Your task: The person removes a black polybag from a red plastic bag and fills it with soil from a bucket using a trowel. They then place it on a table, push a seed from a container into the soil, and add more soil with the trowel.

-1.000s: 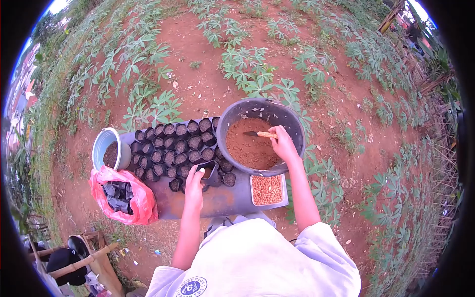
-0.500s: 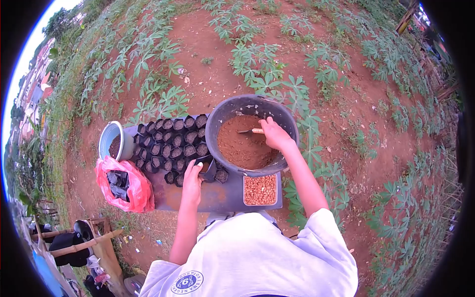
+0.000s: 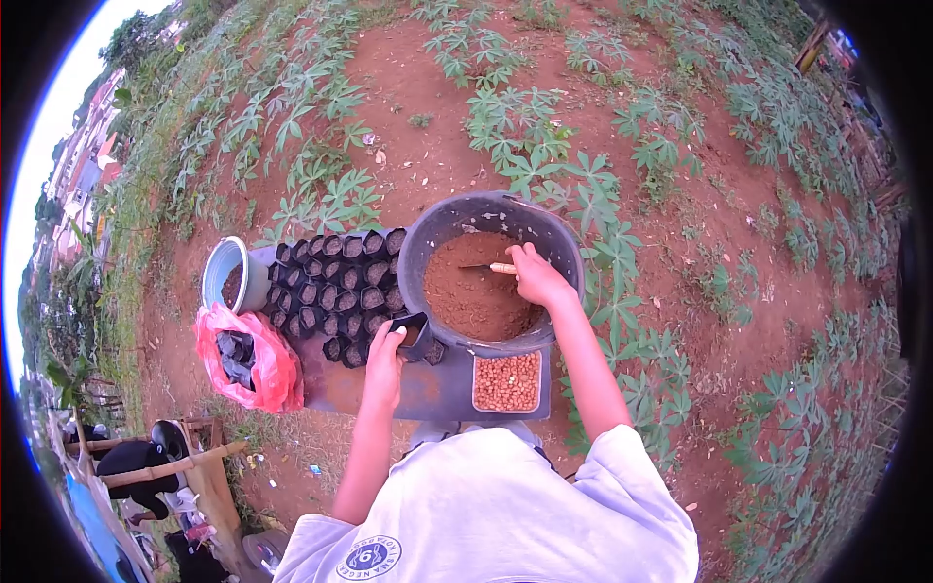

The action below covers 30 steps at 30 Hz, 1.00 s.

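Observation:
My left hand (image 3: 386, 361) is closed on a black planting bag (image 3: 416, 335) near the front of the table (image 3: 369, 384), beside the large bucket. Inside the dark bucket (image 3: 416, 282) is brown soil (image 3: 476, 291). My right hand (image 3: 535, 276) reaches over the bucket and grips the light handle of a trowel (image 3: 501, 267), whose dark blade lies at the soil's surface. Rows of soil-filled black bags (image 3: 335, 272) stand left of the bucket. A square container of tan seeds or pellets (image 3: 506, 381) sits in front of it.
At the table's left are a light blue pot (image 3: 255, 284) partly filled with soil and a pink plastic bag (image 3: 285, 374) holding black bags. Leafy plants (image 3: 530, 165) grow in red ground behind and right. Bamboo poles (image 3: 175, 464) stand at lower left.
My right hand and the trowel have shifted slightly left and down relative to the bucket. The whole view has moved a little. My left hand keeps its hold on the bag.

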Available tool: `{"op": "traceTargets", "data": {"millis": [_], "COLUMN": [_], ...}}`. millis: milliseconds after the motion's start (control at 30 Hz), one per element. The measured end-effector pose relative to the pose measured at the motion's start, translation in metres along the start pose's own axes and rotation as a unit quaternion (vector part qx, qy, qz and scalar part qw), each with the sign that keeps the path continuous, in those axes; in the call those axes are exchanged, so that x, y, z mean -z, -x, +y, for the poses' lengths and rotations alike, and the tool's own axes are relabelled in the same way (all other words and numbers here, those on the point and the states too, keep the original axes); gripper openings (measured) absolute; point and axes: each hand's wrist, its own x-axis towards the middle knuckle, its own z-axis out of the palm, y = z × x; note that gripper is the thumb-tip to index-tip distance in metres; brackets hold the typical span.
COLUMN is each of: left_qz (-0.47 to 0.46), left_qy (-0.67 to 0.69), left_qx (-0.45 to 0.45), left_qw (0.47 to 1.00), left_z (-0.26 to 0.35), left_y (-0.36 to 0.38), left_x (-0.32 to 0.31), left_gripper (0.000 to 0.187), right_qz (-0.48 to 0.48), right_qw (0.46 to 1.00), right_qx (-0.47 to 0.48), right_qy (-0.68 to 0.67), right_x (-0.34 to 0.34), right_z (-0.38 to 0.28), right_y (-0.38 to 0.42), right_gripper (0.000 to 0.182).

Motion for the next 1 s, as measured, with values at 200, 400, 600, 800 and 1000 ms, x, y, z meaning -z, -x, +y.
{"op": "traceTargets", "data": {"millis": [200,400,600,800,1000], "left_qz": [0.006,0.018,0.075,0.072,0.032], "left_qy": [0.0,0.035,0.051,0.052,0.041], "left_qx": [-0.003,-0.003,0.008,-0.002,-0.021], "left_qw": [1.0,0.999,0.996,0.996,0.998], "left_z": [-0.009,-0.004,-0.021,-0.019,-0.008], "left_y": [0.002,0.016,0.016,0.016,0.019], "left_x": [-0.001,-0.006,0.012,0.012,0.012], "left_gripper": [0.03,0.034,0.042,0.042,0.035], "right_qz": [-0.039,-0.021,-0.03,-0.053,-0.01], "right_qw": [0.998,1.0,1.0,0.998,0.999], "right_qx": [-0.038,-0.003,0.002,-0.011,0.014], "right_qy": [0.011,-0.013,-0.003,0.039,0.044], "right_x": [-0.001,-0.011,-0.011,-0.017,-0.016], "right_z": [0.005,0.013,0.011,0.011,0.011], "right_y": [-0.005,-0.006,-0.007,-0.011,-0.005], "right_gripper": [0.037,0.024,0.02,0.025,0.021]}}
